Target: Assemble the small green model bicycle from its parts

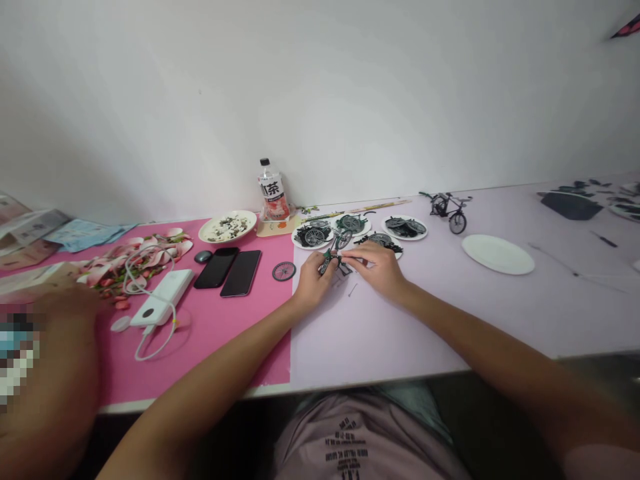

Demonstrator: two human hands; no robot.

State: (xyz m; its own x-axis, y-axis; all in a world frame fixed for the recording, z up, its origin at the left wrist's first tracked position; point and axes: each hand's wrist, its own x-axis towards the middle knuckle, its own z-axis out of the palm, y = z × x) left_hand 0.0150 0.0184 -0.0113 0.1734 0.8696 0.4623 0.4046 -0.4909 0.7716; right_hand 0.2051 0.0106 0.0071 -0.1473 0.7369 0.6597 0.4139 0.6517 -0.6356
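Note:
My left hand [314,279] is closed on a dark, partly built model bicycle [343,240] with a spoked wheel at its far end. My right hand [379,265] meets it from the other side, thumb and fingertips pinched together; what lies between them is too small to make out. A small thin rod [353,290] lies on the table just below my hands. Left of them rests a loose black wheel [284,271]. Behind my hands, several white plates hold black model parts [404,227]. A model bicycle [447,208] stands upright at the back right.
A white plate [497,254], a screwdriver [604,239] and more dark parts lie right. Left are two phones [241,273], a power bank [163,298] with cable, a bottle [273,193], a bowl [228,227] and artificial petals. Another person's arm [65,360] reaches in far left.

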